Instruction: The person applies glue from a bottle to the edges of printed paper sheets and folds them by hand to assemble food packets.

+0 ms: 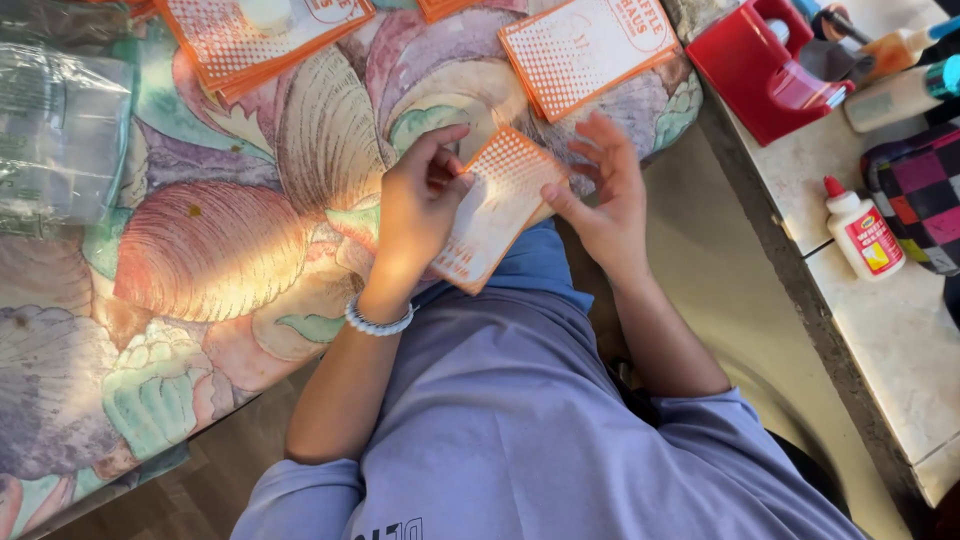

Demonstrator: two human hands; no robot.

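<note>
My left hand (pixel 418 205) grips an orange-and-white dotted paper sleeve (pixel 497 205) by its left edge, thumb on top. It is held tilted above the near edge of the table. My right hand (pixel 603 195) touches the sleeve's right edge with the thumb, its fingers spread apart. A beaded bracelet (pixel 378 322) circles my left wrist. Two stacks of the same orange paper sleeves lie further back on the table, one at the top left (pixel 262 40) and one at the top middle (pixel 590 48).
The table wears a shell-patterned cloth (pixel 210 250). Clear plastic bags (pixel 55 120) lie at its left end. On a stone counter (pixel 890 330) to the right stand a red tape dispenser (pixel 765 70), a white glue bottle (pixel 862 230), a checkered pouch (pixel 925 195) and other bottles.
</note>
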